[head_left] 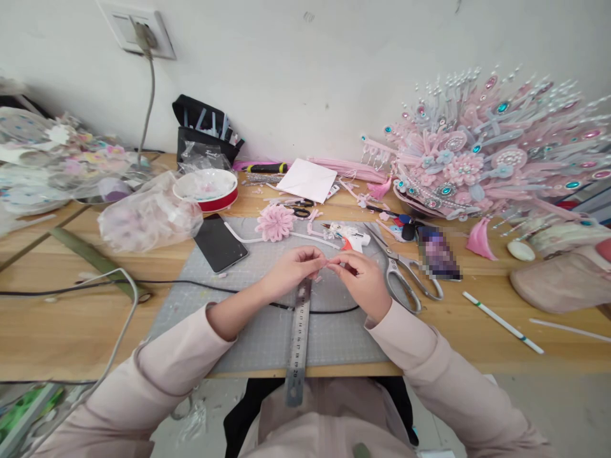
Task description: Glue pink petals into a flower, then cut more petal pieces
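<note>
Over the grey cutting mat (191, 318), my left hand (296, 268) and my right hand (361, 280) meet with their fingertips pinched together. Whatever they hold between them is too small to make out; a bit of pink shows just below the fingertips. A steel ruler (298, 337) lies under my left hand and sticks out past the table's front edge. Just beyond the hands are a pink fuzzy flower (275, 222) and a white glue gun (351, 235) with an orange part. Large scissors (401, 270) lie open to the right of my right hand.
A dark phone (220, 243) lies at the mat's left edge. Black cable (191, 282) crosses the mat beneath my arms. A big pink beaded headdress (477, 146) stands at the back right. A red-sided round container (206, 189) and plastic bags (147, 216) sit at the left.
</note>
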Demonstrator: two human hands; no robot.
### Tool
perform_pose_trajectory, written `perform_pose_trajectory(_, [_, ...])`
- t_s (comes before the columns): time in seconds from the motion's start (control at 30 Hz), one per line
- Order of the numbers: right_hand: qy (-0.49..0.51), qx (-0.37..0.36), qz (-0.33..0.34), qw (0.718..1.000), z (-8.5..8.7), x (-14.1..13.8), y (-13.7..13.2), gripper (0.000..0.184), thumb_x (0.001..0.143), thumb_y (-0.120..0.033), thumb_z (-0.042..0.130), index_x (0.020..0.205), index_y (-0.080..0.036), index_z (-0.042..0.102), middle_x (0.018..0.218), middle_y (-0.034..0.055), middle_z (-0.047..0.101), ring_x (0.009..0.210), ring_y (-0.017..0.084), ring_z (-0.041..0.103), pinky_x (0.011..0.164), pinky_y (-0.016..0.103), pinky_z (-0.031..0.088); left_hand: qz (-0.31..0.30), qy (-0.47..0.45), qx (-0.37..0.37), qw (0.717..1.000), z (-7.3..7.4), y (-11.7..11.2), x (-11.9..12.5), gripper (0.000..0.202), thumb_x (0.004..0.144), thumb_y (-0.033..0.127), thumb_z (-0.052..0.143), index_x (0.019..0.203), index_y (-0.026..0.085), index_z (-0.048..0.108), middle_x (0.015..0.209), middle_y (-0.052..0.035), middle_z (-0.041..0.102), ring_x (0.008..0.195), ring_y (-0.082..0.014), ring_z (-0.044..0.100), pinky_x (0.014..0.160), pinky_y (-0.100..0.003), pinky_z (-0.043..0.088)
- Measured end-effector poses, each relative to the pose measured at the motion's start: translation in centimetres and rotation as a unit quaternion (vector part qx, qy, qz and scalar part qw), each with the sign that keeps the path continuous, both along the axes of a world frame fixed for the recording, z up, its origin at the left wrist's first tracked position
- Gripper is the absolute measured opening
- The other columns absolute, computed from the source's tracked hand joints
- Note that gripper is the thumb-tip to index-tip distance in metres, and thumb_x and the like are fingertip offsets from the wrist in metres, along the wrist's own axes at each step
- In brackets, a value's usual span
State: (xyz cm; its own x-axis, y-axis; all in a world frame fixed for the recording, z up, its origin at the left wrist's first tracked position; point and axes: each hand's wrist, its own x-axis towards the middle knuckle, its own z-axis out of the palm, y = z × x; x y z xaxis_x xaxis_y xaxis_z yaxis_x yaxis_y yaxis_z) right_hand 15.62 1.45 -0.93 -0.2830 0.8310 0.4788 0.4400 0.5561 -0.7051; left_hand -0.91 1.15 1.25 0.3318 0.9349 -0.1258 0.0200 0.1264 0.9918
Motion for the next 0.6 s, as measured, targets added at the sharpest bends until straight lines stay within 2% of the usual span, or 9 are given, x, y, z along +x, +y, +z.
perform_pose_trajectory(0.17, [-0.016,0.019,0.004,1.0,0.1,0.0,0.0,0.012,0.08,-0.022,0.057,0.077,-0.02,0.068,0.076,0.0037,0.068,0.072,0.015,0.06,0.066,0.026,0.047,-0.007,0.001,0.002,1.0,0.3,0.0,0.0,0.022,0.07,0.035,0.06,0.064,0.014,0.057,0.053,0.0046,0.047,0.05,-0.007,0.042,0.051,-0.021,0.032])
perform_pose_trajectory(0.27, [-0.027,0.017,0.005,0.999,0.3,0.0,-0.1,0.013,0.08,-0.023,0.057,0.076,-0.019,0.068,0.072,0.0034,0.067,0.063,0.013,0.057,0.059,0.025,0.046,-0.001,-0.026,-0.007,1.0,0.1,0.0,0.0,0.021,0.069,0.033,0.062,0.064,0.014,0.057,0.053,0.0048,0.047,0.049,-0.0066,0.042,0.051,-0.02,0.032])
perform_pose_trajectory(0.33, [-0.025,0.017,-0.005,1.0,0.4,0.0,-0.2,0.013,0.08,-0.023,0.057,0.075,-0.02,0.068,0.07,0.0028,0.066,0.057,0.012,0.054,0.054,0.024,0.043,0.01,-0.076,-0.029,0.997,-0.3,-0.1,0.1,0.022,0.068,0.033,0.065,0.063,0.014,0.056,0.053,0.0048,0.047,0.049,-0.006,0.042,0.051,-0.02,0.032])
perform_pose_trajectory(0.4, [-0.017,0.023,-0.012,1.0,0.5,0.0,-0.3,0.014,0.08,-0.024,0.056,0.075,-0.019,0.068,0.07,0.0024,0.065,0.054,0.011,0.051,0.051,0.024,0.042,0.016,-0.15,-0.07,0.986,-0.8,-0.1,0.3,0.022,0.067,0.032,0.067,0.064,0.013,0.056,0.055,0.0044,0.047,0.049,-0.0051,0.042,0.051,-0.019,0.034])
perform_pose_trajectory(0.5, [-0.009,0.03,-0.014,0.999,0.5,0.0,-0.5,0.015,0.08,-0.025,0.055,0.075,-0.019,0.068,0.07,0.0028,0.065,0.052,0.01,0.05,0.05,0.024,0.041,0.008,-0.255,-0.143,0.956,-1.4,-0.2,0.5,0.019,0.067,0.027,0.069,0.066,0.012,0.057,0.06,0.0028,0.049,0.051,-0.0041,0.043,0.054,-0.018,0.037])
perform_pose_trajectory(0.6, [-0.005,0.036,0.0,0.999,0.5,-0.1,-0.7,0.014,0.08,-0.024,0.055,0.075,-0.019,0.067,0.071,0.0032,0.065,0.057,0.012,0.053,0.053,0.025,0.043,-0.003,-0.316,-0.198,0.928,-1.6,-0.3,0.7,0.016,0.068,0.023,0.069,0.066,0.011,0.058,0.063,0.0017,0.049,0.054,-0.0039,0.044,0.057,-0.018,0.039])
